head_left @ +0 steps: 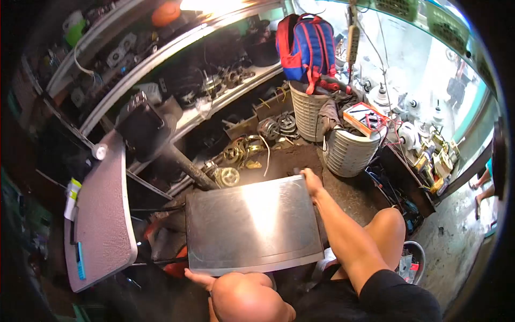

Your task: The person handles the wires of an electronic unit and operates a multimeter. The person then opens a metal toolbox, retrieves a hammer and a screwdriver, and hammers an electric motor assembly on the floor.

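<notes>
We held a flat metal panel [230,225] before us, its broad face turned up and a bright glare running down its middle. Our right hand [312,185] was at the panel's far right corner, the fingers closed around the edge. Our left hand [199,278] was at its near left corner, partly hidden by our left knee [249,298]; its fingers reached toward the rim, but we could not tell how far open they were or how firmly they held it.

Left of the panel stood a pinkish worktop [104,220] with a blue comb-like item [81,261] near its edge. Just beyond the panel lay a pale round part [227,176] and copper-coloured coils [234,152]. Beyond its far right corner stood two ribbed bins, the farther bin [308,115] bearing a blue and red backpack [308,51], the nearer bin [350,153] an orange-edged box [366,118]. Right of the panel, past our right leg [387,231], was a bucket [420,256] with mixed contents.
</notes>
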A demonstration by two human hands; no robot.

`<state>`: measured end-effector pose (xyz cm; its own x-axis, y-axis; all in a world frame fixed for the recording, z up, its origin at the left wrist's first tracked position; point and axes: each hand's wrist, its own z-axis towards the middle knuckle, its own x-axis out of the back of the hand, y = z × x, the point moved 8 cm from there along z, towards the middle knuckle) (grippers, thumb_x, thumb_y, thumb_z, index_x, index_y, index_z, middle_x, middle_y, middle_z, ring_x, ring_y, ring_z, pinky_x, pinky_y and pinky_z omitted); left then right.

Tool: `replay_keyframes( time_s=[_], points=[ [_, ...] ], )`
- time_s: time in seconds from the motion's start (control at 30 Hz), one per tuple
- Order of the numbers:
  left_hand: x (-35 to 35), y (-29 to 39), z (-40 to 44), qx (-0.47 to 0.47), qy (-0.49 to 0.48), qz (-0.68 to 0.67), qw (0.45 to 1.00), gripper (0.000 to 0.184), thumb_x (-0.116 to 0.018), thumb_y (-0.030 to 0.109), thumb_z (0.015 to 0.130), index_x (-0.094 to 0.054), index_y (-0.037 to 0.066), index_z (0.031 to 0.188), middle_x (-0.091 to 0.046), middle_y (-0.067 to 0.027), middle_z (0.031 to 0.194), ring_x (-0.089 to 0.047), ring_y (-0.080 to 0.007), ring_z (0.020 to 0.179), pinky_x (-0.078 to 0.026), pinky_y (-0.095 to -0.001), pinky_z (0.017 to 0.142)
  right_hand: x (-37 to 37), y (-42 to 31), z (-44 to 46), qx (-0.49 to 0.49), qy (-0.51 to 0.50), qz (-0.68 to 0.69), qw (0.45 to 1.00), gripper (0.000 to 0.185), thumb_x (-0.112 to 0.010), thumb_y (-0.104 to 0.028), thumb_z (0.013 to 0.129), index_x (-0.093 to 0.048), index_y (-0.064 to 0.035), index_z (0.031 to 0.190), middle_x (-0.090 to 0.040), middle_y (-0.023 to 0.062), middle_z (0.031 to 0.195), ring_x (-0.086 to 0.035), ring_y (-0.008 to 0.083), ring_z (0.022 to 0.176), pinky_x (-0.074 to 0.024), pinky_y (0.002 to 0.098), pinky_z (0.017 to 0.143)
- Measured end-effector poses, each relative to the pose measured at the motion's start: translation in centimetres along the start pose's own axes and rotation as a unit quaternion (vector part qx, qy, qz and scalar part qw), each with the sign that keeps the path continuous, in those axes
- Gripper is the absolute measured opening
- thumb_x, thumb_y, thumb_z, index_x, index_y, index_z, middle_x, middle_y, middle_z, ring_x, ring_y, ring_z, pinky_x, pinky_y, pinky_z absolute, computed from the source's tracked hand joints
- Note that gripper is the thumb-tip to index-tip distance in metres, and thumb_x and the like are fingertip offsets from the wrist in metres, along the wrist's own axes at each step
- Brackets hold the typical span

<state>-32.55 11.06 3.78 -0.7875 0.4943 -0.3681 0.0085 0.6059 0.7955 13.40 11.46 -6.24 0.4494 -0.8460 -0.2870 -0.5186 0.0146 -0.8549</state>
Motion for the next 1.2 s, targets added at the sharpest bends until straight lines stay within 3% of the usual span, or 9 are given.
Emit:
replay_keyframes(
  time_s=[0.17, 0.33, 0.5, 0.67, 0.8, 1.0, 1.07, 1.13, 1.2],
  points=[
    [-3.8, -0.4, -3.2, 0.059, -0.034, 0.112, 0.991, 0.064, -0.037, 0.058, 0.101, -0.059, 0.001, 0.122, -0.062, -0.0164, 0.127, -0.058, -0.0307, 0.117, -0.043, -0.045, 0.104, -7.9, -1.0, 0.2, -0.054, -0.182, 0.018, 0.982, 0.044, -0.054, -0.046, 0.097, -0.073, -0.0069, 0.096, -0.072, 0.0072, 0.091, -0.067, 0.0192, 0.078, -0.0538, 0.0355, 0.073],
    [-6.4, -0.2, -5.8, 0.088, -0.049, 0.172, 0.98, 0.062, -0.038, 0.056, 0.101, -0.06, 0.001, 0.121, -0.062, -0.0166, 0.126, -0.058, -0.0311, 0.116, -0.044, -0.0454, 0.104, -11.5, -1.3, 0.4, 0.076, -0.284, -0.125, 0.948, 0.045, -0.051, -0.042, 0.097, -0.072, -0.0033, 0.093, -0.07, 0.008, 0.083, -0.064, 0.0213, 0.075, -0.0499, 0.04, 0.071],
    [-6.9, -0.1, -7.1, 0.104, -0.045, 0.196, 0.974, 0.06, -0.04, 0.054, 0.101, -0.06, 0.001, 0.12, -0.062, -0.0169, 0.125, -0.058, -0.0314, 0.115, -0.044, -0.0459, 0.103, -12.1, 2.3, -0.6, 0.091, -0.219, -0.164, 0.958, 0.05, -0.053, -0.045, 0.095, -0.065, -0.002, 0.072, -0.06, 0.0091, 0.066, -0.054, 0.0221, 0.066, -0.0413, 0.043, 0.066],
    [-6.6, -0.9, -7.3, 0.09, -0.053, 0.192, 0.976, 0.058, -0.041, 0.052, 0.101, -0.06, 0.001, 0.119, -0.062, -0.0171, 0.124, -0.058, -0.0318, 0.114, -0.044, -0.0463, 0.102, -13.7, 2.6, -1.6, 0.074, -0.256, -0.206, 0.942, 0.054, -0.06, -0.049, 0.09, -0.074, 0.003, 0.097, -0.071, 0.0145, 0.087, -0.06, 0.0232, 0.08, -0.0459, 0.0399, 0.074],
    [-6.9, -1.7, -7.5, 0.095, -0.065, 0.189, 0.975, 0.056, -0.042, 0.051, 0.101, -0.06, 0.001, 0.118, -0.062, -0.0173, 0.123, -0.058, -0.032, 0.113, -0.044, -0.0466, 0.101, -14.3, 2.1, -3.9, 0.014, -0.256, -0.308, 0.916, 0.084, -0.069, -0.055, 0.08, -0.057, 0.0081, 0.135, -0.059, 0.0274, 0.139, -0.056, 0.0354, 0.128, -0.0442, 0.0428, 0.104],
    [-7.4, -1.2, -7.8, 0.108, -0.069, 0.217, 0.968, 0.053, -0.043, 0.049, 0.1, -0.061, 0.001, 0.116, -0.062, -0.0176, 0.122, -0.058, -0.0325, 0.112, -0.045, -0.0471, 0.1, -18.3, 0.9, -6.7, 0.021, -0.352, -0.311, 0.883, 0.105, -0.075, -0.06, 0.069, -0.05, 0.0118, 0.141, -0.051, 0.0302, 0.146, -0.053, 0.0361, 0.134, -0.0447, 0.044, 0.107],
    [-7.4, -0.9, -7.5, 0.114, -0.067, 0.227, 0.965, 0.052, -0.044, 0.048, 0.1, -0.061, 0.001, 0.116, -0.062, -0.0177, 0.121, -0.058, -0.0326, 0.112, -0.045, -0.0473, 0.1, -20.5, 3.3, -5.1, 0.049, -0.303, -0.337, 0.89, 0.105, -0.076, -0.063, 0.069, -0.053, 0.0067, 0.143, -0.063, 0.0264, 0.135, -0.067, 0.0346, 0.112, -0.0531, 0.0427, 0.097],
    [-7.8, -0.2, -6.7, 0.123, -0.066, 0.242, 0.96, 0.051, -0.044, 0.047, 0.1, -0.061, 0.002, 0.116, -0.062, -0.0178, 0.121, -0.058, -0.0327, 0.112, -0.045, -0.0475, 0.1, -23.6, 4.5, -7.0, 0.011, -0.48, -0.283, 0.83, 0.114, -0.073, -0.075, 0.068, -0.05, 0.0049, 0.147, -0.059, 0.0254, 0.141, -0.064, 0.0351, 0.121, -0.0517, 0.0417, 0.101],
    [-7.9, 0.3, -6.2, 0.136, -0.061, 0.254, 0.956, 0.05, -0.045, 0.047, 0.1, -0.061, 0.002, 0.115, -0.062, -0.0178, 0.121, -0.058, -0.0329, 0.111, -0.045, -0.0477, 0.099, -26.7, 7.8, -5.2, 0.05, -0.395, -0.352, 0.847, 0.101, -0.069, -0.072, 0.072, -0.057, 0.0024, 0.138, -0.059, 0.0241, 0.14, -0.061, 0.0339, 0.124, -0.0484, 0.0424, 0.105]
  ],
)
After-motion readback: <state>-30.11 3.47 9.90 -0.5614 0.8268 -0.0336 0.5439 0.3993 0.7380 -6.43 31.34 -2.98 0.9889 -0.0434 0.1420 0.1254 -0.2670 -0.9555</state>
